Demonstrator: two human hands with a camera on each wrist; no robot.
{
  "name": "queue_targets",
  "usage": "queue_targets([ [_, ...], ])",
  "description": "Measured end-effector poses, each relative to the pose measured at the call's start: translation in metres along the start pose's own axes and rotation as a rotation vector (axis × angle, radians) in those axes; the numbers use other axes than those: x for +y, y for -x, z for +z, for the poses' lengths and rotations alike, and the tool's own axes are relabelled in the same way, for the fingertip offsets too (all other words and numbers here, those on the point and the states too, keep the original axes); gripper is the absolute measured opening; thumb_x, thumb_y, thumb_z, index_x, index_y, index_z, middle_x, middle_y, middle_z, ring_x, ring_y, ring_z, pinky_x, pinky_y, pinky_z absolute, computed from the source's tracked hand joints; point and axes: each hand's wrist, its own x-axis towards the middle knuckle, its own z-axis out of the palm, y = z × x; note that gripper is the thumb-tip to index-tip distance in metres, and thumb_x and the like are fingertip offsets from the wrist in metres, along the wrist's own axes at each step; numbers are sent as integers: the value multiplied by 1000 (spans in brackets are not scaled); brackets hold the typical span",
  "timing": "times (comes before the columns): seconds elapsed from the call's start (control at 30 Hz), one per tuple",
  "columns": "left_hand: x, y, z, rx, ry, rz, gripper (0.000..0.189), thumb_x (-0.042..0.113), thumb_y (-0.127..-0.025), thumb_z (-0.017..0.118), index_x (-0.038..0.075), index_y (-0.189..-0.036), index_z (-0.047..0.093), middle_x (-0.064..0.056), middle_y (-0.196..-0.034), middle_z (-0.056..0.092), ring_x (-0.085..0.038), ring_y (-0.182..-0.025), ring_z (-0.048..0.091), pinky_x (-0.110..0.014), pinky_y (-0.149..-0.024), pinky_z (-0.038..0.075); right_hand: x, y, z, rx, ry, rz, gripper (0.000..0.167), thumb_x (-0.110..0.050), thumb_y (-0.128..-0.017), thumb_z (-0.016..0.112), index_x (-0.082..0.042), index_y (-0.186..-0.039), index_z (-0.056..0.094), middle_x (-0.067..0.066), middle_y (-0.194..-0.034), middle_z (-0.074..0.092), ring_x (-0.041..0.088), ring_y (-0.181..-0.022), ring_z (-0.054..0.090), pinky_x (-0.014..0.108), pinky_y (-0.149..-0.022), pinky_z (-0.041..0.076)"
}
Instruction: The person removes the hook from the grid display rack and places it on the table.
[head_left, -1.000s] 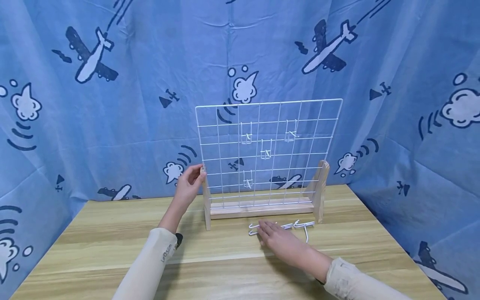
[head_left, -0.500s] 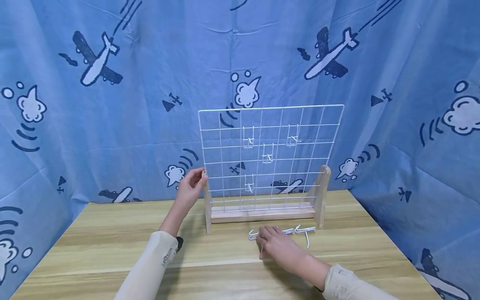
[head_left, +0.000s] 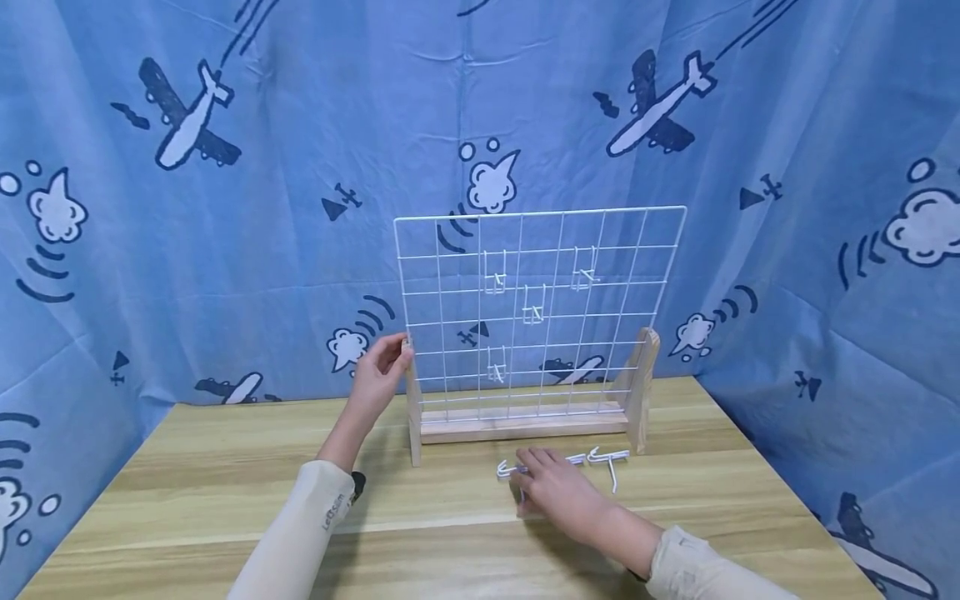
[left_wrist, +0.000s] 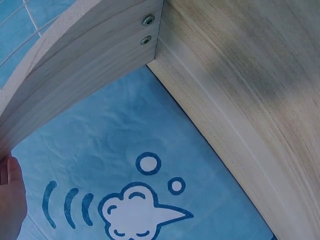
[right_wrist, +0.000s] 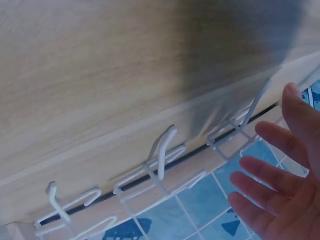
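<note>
My left hand (head_left: pixel 377 371) pinches the top of the left wooden upright (head_left: pixel 414 421) of a display stand between thumb and fingers. The stand bears a white wire grid (head_left: pixel 540 214), on which several white wire hooks hang, one of them at the upper right (head_left: pixel 583 277). My right hand (head_left: pixel 562 496) is low over the table in front of the stand, at the leftmost loose hook (right_wrist: pixel 232 137). Its fingers reach out loosely in the right wrist view, with the thumb close to that hook's prong. A middle hook (right_wrist: pixel 160 170) and a right hook (head_left: pixel 611 458) lie beside it in a row.
A wooden base bar (head_left: pixel 525 427) joins the two uprights, with the right upright (head_left: pixel 642 387) behind the loose hooks. The wood-grain table (head_left: pixel 247 467) reaches back to a blue curtain (head_left: pixel 262 208) printed with planes and clouds.
My right hand's fingers have drawn in from lying flatter across the leftmost hook, which now sits turned, its prong beside my thumb. My left hand keeps its hold; the head view shifted slightly.
</note>
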Motion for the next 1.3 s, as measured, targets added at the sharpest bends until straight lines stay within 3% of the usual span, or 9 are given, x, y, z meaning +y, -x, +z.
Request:
queue_targets([
  [0.17, -1, 0, 0, 2, -11, -8, 42, 14, -99, 54, -3, -137, 46, -20, -131, 52, -28, -122, 51, -19, -97, 43, 2, -1, -6, 37, -105, 31, 36, -34, -80, 73, -6, -104, 71, 19, -114, 63, 32, -104, 61, 44, -91, 52],
  [0.43, 0, -1, 0, 16, -2, 8, 39, 12, -99, 55, -1, -135, 49, -19, -129, 53, -27, -120, 52, -20, -97, 44, 9, -11, -8, 242, -204, 57, 23, -20, -79, 78, -4, -95, 71, 12, -100, 66, 25, -92, 63, 37, -81, 55],
  [0.57, 0, 0, 0, 15, -7, 2, 39, 13, -99, 55, -1, -135, 48, -20, -130, 53, -27, -120, 52, -20, -97, 44, 11, -15, -9, 289, -234, 86, 24, -17, -80, 78, -1, -96, 71, 12, -99, 67, 26, -92, 64, 38, -81, 55],
  [0.73, 0, 0, 1, 17, -17, -5, 40, 13, -99, 55, -1, -135, 48, -20, -130, 53, -27, -120, 52, -23, -98, 44, 13, -21, -11, 306, -310, 174, 24, -14, -83, 75, 1, -100, 70, 15, -102, 68, 29, -96, 65, 40, -83, 55],
  [1.0, 1, 0, 1, 22, -3, -2, 40, 13, -99, 55, -2, -135, 48, -21, -130, 52, -27, -120, 51, -20, -98, 44, 16, -33, -17, 374, -470, 393, 30, -9, -87, 72, 2, -114, 66, 16, -113, 65, 31, -105, 62, 42, -87, 53],
  [1.3, 0, 1, 2, 24, -3, -6, 40, 14, -99, 55, -1, -135, 48, -21, -130, 52, -27, -121, 51, -24, -100, 44, 18, -46, -19, 443, -575, 461, 44, -11, -90, 68, 3, -130, 55, 20, -127, 57, 35, -119, 54, 46, -101, 44],
])
